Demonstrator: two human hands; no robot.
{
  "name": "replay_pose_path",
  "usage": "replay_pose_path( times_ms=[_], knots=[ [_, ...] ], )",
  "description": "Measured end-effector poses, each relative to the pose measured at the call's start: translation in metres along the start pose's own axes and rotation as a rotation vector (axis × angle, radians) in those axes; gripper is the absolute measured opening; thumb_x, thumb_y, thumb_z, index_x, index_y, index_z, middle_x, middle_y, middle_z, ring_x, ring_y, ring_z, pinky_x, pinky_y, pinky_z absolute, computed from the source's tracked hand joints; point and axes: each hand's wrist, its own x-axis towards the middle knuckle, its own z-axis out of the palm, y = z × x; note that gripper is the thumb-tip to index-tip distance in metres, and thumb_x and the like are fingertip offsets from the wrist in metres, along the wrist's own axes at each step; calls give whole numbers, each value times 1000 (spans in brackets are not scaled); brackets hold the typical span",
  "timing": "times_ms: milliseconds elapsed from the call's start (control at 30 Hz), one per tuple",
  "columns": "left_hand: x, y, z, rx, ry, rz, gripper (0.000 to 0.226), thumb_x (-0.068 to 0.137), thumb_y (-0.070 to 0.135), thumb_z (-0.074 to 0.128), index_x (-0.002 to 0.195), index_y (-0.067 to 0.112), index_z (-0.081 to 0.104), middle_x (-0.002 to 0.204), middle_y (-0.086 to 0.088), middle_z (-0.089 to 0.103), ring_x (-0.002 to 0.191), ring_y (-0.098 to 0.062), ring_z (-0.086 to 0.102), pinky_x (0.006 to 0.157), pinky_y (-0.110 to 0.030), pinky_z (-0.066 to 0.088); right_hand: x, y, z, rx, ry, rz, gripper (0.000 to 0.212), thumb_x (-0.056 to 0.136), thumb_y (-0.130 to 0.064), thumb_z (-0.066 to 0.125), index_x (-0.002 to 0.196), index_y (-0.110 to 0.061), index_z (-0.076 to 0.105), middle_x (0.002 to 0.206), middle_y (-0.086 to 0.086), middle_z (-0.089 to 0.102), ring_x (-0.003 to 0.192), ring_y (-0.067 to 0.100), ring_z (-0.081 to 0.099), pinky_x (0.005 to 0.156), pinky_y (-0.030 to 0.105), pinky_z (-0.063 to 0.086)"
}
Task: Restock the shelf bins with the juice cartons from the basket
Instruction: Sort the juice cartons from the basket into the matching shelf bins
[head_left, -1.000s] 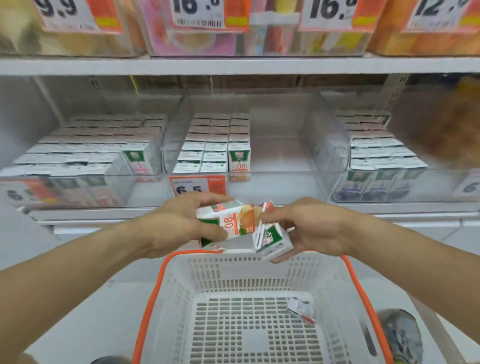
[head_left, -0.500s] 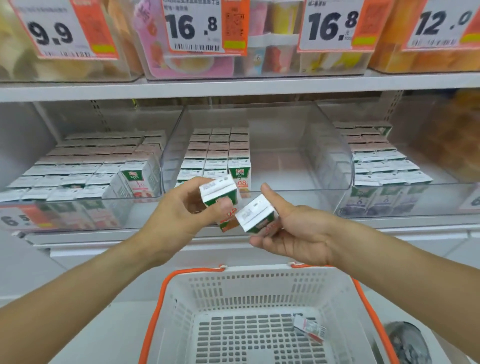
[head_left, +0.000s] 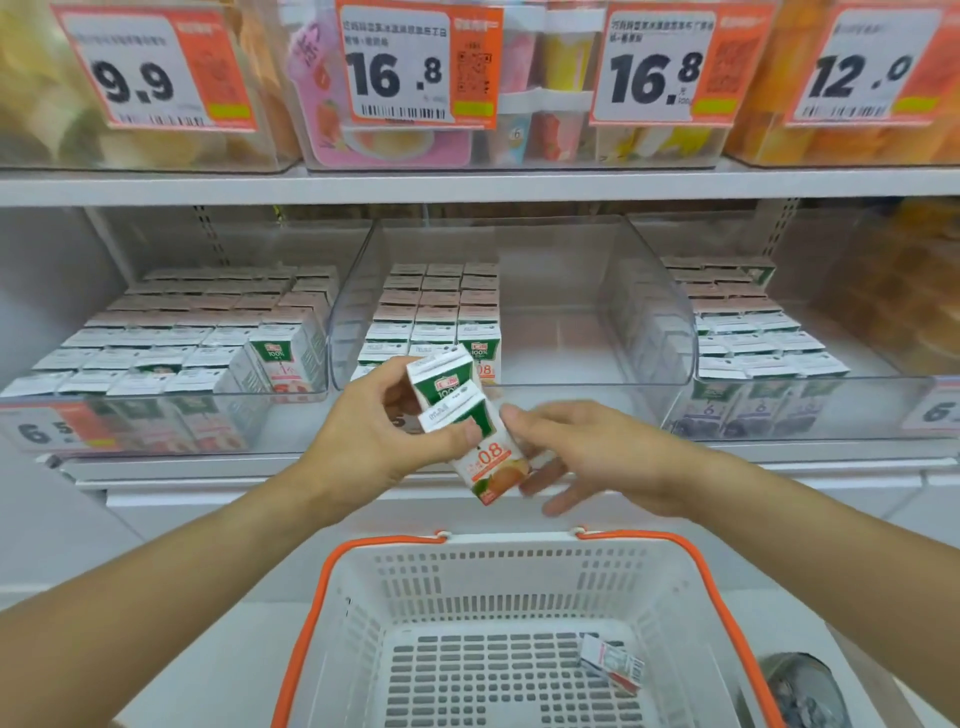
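While your left hand (head_left: 371, 434) grips two juice cartons (head_left: 462, 415) together, its fingers (head_left: 387, 374) curl over the top of the upper carton and the thumb presses on the front of the lower one. That lower carton tilts, its orange-printed bottom end pointing down toward your right hand (head_left: 587, 457). Your right-hand fingers (head_left: 550, 478) are spread and fairly straight, not clamped on anything; their tips lie just beside the tilted carton's lower end, and whether they touch it cannot be told.

Just beyond your left fingers stands the middle bin (head_left: 519, 312), a clear one on the shelf (head_left: 467, 187); rows of cartons fill its left part, while its right part is bare. Off to the left of your left fingers sits the left bin (head_left: 156, 405), packed with cartons, and away past your right fingers the right bin (head_left: 779, 410) holds more rows.

Below both sets of fingers is the basket (head_left: 493, 582), white with orange handles. One last carton (head_left: 613, 662) lies on its side on the basket floor, toward the right wall.
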Motion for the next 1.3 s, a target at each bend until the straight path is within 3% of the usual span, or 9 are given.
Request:
replay_pose_path(
  times_ms=[167, 333, 467, 600, 700, 833, 933, 1100, 1300],
  knots=[
    [0, -1, 6, -174, 17, -74, 74, 53, 38, 87, 120, 21, 61, 105, -6, 76, 100, -33, 70, 92, -49, 56, -10, -2, -9, -115, 83, -299, 59, 71, -23, 88, 123, -24, 59, 104, 3, 72, 79, 23, 72, 86, 51, 58],
    [-2, 8, 23, -246, 8, -107, 60, 69, 40, 86, 121, 21, 62, 105, -6, 76, 100, -28, 71, 86, -39, 59, -8, 0, 1, -27, 240, -348, 68, 69, -25, 90, 124, -29, 51, 85, 5, 71, 72, 30, 75, 77, 49, 61],
    [-2, 8, 20, -164, -35, -68, 80, 58, 48, 84, 130, 26, 56, 113, -3, 72, 102, -15, 69, 81, -22, 55, -11, -2, 2, 201, 244, -343, 62, 79, -9, 81, 129, -23, 48, 83, 13, 64, 73, 37, 73, 67, 40, 63],
    [-2, 8, 15, -136, -98, -61, 84, 56, 47, 85, 132, 27, 54, 119, 0, 69, 110, -13, 65, 91, -26, 52, -10, 0, 6, 288, 234, -365, 56, 84, -5, 75, 129, -22, 48, 85, 14, 61, 69, 30, 72, 66, 36, 61],
    [-4, 10, 15, -124, -147, -67, 77, 55, 42, 86, 125, 26, 59, 119, 4, 70, 111, -10, 65, 95, -25, 51, -8, -1, 7, 324, 225, -355, 53, 86, -10, 74, 130, -23, 49, 88, 16, 63, 74, 38, 74, 73, 45, 62],
    [-3, 11, 15, -210, -113, -73, 61, 55, 24, 87, 113, 16, 68, 103, -1, 76, 94, -10, 68, 79, -19, 54, -5, -6, -8, 192, 205, -327, 37, 89, -14, 71, 124, -17, 59, 100, 16, 64, 91, 27, 70, 79, 49, 61],
    [-2, 9, 13, -286, -130, -98, 67, 49, 27, 86, 113, 16, 69, 104, -6, 75, 95, -15, 68, 74, -24, 55, -3, -7, -20, 248, 115, -311, 28, 89, -17, 71, 116, -12, 66, 118, 16, 65, 106, 31, 68, 81, 49, 61],
    [-6, 16, 10, -79, -148, 41, 77, 53, 21, 88, 124, 21, 60, 109, 2, 71, 100, -12, 67, 84, -25, 56, -1, 1, -34, 313, -109, -433, 46, 73, 3, 78, 111, -11, 57, 126, 12, 61, 99, 43, 69, 79, 54, 59],
    [-7, 24, 6, 70, -174, 160, 77, 61, 15, 87, 131, 27, 56, 113, 3, 67, 103, -11, 64, 85, -20, 51, 0, 1, -40, 217, -59, -490, 75, 65, 0, 86, 130, -21, 54, 127, 15, 59, 107, 43, 66, 77, 52, 59]
  ],
)
